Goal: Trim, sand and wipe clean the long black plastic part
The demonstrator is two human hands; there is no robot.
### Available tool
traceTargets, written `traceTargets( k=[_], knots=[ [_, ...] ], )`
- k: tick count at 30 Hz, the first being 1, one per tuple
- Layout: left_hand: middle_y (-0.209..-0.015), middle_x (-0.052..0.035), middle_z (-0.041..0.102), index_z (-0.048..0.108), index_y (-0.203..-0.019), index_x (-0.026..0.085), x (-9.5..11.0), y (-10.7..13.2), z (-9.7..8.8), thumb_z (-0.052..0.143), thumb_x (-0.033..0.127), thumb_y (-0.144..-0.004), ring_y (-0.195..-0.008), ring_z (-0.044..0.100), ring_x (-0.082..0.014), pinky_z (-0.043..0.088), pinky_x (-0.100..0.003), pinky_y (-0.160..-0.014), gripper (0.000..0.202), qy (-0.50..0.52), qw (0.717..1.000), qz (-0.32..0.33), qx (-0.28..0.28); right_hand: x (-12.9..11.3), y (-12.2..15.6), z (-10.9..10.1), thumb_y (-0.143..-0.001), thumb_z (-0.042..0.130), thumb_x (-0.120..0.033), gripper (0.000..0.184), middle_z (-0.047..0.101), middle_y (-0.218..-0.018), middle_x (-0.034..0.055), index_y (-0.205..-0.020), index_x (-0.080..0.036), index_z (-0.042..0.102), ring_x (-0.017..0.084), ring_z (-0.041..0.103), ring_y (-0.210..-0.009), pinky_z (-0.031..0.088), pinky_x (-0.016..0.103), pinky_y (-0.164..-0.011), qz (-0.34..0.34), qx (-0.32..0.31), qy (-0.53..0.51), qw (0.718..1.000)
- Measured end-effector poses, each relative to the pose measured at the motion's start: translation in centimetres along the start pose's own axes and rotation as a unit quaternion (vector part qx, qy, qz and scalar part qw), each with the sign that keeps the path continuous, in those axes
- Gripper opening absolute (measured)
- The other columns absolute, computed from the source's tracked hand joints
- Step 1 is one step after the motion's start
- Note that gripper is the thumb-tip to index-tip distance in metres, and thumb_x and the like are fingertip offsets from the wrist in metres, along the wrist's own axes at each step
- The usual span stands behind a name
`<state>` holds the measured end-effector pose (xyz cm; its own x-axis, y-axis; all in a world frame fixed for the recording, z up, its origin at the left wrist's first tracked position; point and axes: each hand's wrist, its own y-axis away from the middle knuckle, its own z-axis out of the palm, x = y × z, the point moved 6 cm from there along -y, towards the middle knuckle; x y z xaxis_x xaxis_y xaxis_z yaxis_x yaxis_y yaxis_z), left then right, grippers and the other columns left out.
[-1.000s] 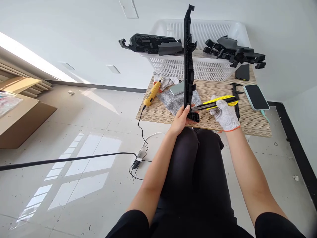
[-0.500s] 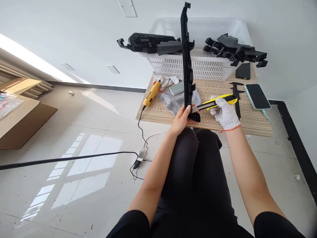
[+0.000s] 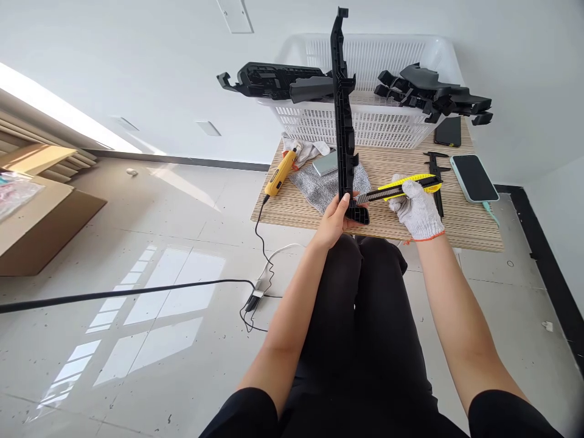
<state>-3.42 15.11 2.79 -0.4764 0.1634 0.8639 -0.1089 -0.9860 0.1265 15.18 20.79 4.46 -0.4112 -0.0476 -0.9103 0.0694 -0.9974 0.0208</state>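
My bare left hand (image 3: 336,220) grips the lower end of a long black plastic part (image 3: 343,109) and holds it upright over my knees. My right hand (image 3: 416,208), in a white knit glove, is closed round a yellow utility knife (image 3: 398,188). The knife's blade points left and its tip meets the black part just above my left thumb.
A small striped wooden table (image 3: 465,225) carries a white lattice basket (image 3: 374,125) with more black plastic parts (image 3: 433,94) on its rim, a yellow corded tool (image 3: 278,173), a grey cloth (image 3: 314,185), a caliper (image 3: 437,173) and two phones (image 3: 472,177). Cables cross the tiled floor at left.
The upright black part has tilted and shifted slightly left. The knife and both hands stay almost where they were.
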Motion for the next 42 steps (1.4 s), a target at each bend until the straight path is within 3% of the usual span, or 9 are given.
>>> traceTargets(
  k=[7, 15, 36, 42],
  knots=[
    [-0.110, -0.0089, 0.075, 0.066, -0.123, 0.019, -0.02, -0.01, -0.01, 0.054, 0.044, -0.099, -0.113, 0.071, -0.0251, 0.062, -0.044, -0.096, 0.036, 0.011, 1.000, 0.007, 0.001, -0.02, 0.15, 0.08, -0.060, 0.088, -0.045, 0.038, 0.069, -0.074, -0.0013, -0.087, -0.021, 0.074, 0.009, 0.056, -0.054, 0.044, 0.020, -0.042, 0.000, 0.001, -0.010, 1.000],
    [-0.109, -0.0097, 0.076, 0.066, -0.122, 0.019, 0.08, 0.00, 0.07, 0.053, 0.043, -0.100, -0.113, 0.071, -0.0251, 0.061, -0.044, -0.096, 0.035, 0.017, 1.000, 0.007, -0.007, -0.35, 0.52, 0.41, -0.063, 0.086, -0.047, 0.039, 0.064, -0.065, -0.0028, -0.090, -0.021, 0.075, 0.009, 0.055, -0.052, 0.048, 0.022, -0.044, 0.005, -0.001, 0.014, 1.000],
    [-0.103, -0.0086, 0.077, 0.065, -0.121, 0.019, -0.12, -0.02, 0.07, 0.056, 0.048, -0.097, -0.109, 0.072, -0.0255, 0.062, -0.045, -0.095, 0.038, 0.023, 1.000, -0.002, -0.007, -0.35, 0.88, 0.33, -0.056, 0.092, -0.052, 0.047, 0.072, -0.072, -0.0005, -0.083, -0.018, 0.074, 0.009, 0.062, -0.053, 0.052, 0.019, -0.045, 0.004, 0.011, -0.004, 1.000],
    [-0.104, -0.0102, 0.077, 0.064, -0.122, 0.018, -0.08, -0.02, 0.14, 0.056, 0.047, -0.097, -0.112, 0.072, -0.0263, 0.062, -0.045, -0.094, 0.039, 0.019, 1.000, -0.002, -0.007, 0.02, 0.93, 0.23, -0.061, 0.090, -0.048, 0.041, 0.070, -0.074, -0.0014, -0.086, -0.020, 0.073, 0.010, 0.063, -0.057, 0.052, 0.021, -0.047, 0.009, 0.013, 0.011, 1.000]
  ],
)
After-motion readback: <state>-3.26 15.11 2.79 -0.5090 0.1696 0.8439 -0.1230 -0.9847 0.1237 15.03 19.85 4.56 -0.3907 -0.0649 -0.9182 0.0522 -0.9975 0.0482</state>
